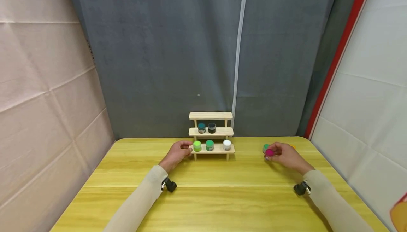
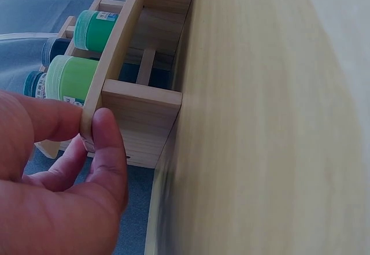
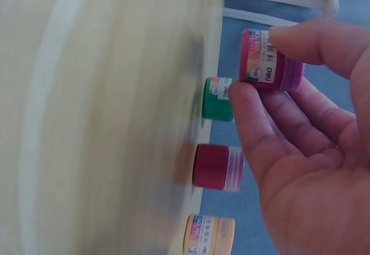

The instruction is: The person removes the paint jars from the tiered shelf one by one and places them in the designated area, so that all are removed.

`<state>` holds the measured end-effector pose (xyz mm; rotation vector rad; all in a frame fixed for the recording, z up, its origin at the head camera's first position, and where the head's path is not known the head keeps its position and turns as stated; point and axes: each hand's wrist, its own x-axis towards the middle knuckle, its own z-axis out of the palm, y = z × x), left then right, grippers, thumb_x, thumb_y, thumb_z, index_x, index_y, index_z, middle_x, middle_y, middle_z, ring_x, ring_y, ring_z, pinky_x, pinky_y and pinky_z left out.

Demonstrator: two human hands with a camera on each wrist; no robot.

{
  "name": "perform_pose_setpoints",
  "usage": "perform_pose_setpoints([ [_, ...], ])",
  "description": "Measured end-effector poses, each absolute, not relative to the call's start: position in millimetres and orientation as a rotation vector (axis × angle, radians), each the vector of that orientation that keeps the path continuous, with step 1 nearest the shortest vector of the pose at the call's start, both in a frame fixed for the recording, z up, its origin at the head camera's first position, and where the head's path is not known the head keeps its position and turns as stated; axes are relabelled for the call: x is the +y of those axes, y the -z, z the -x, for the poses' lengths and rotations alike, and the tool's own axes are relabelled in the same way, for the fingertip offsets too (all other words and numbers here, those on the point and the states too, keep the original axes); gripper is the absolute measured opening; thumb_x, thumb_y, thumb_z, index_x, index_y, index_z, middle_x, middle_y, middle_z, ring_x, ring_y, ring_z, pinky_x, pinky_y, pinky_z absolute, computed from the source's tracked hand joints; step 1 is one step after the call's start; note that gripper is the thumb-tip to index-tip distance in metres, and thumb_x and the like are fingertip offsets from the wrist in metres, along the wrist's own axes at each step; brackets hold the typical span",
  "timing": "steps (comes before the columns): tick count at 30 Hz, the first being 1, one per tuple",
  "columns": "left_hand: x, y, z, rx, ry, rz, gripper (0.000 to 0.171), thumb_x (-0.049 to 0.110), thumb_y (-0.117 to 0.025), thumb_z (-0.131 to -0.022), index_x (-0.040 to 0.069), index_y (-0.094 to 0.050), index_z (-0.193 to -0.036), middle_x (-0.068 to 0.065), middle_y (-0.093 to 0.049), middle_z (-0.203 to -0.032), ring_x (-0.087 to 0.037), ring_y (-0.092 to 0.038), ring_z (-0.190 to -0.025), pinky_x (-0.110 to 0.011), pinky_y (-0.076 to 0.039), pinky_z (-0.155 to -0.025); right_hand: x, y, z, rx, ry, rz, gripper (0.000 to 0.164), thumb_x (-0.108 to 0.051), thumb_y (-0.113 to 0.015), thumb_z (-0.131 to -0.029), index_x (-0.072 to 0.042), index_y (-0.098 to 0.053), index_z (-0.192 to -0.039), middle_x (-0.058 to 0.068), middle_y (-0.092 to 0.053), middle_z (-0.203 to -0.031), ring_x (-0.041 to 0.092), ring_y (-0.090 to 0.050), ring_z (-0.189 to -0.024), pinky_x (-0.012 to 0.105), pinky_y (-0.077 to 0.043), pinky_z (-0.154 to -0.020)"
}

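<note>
A three-tier wooden rack (image 1: 210, 115) stands near the table's far edge. My left hand (image 1: 178, 154) pinches the left end of its lowest shelf between thumb and fingers. That shelf carries a light green jar (image 1: 197, 146), a green jar (image 1: 210, 145) and a white jar (image 1: 227, 145). On the middle tier stand a teal jar (image 1: 201, 128) and a black jar (image 1: 212, 128); the top tier is bare. Off to the right, my right hand (image 1: 287, 157) holds a magenta paint jar (image 3: 269, 61) by thumb and fingertips, raised above the tabletop.
Near my right hand, a second green jar (image 3: 218, 99), a dark red jar (image 3: 211, 167) and an orange-yellow jar (image 3: 209, 235) stand in a row on the wooden table (image 1: 197, 196). A grey curtain (image 1: 159, 65) hangs behind the table, with pale cloth walls at both sides.
</note>
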<state>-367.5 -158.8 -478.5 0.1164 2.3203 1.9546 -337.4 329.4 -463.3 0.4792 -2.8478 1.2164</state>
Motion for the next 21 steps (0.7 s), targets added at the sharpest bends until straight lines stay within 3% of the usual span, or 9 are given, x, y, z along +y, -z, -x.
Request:
perform_pose_setpoints([
  [21,-156.4,477.7,366.4,2.334,-1.942,-0.092,0.031,0.003,-0.066,-0.101,-0.001,-0.065,-0.132,-0.014,-0.061,-0.113,-0.019,-0.065,-0.092,-0.042,-0.063,-0.095,339.9,473.2,335.9,-2.915,-1.222,-0.51,0.034,-0.012,-0.084,-0.09,-0.001,-0.068,-0.118,0.011,-0.075,-0.11,0.019,-0.069,-0.099,0.021,-0.056,-0.081],
])
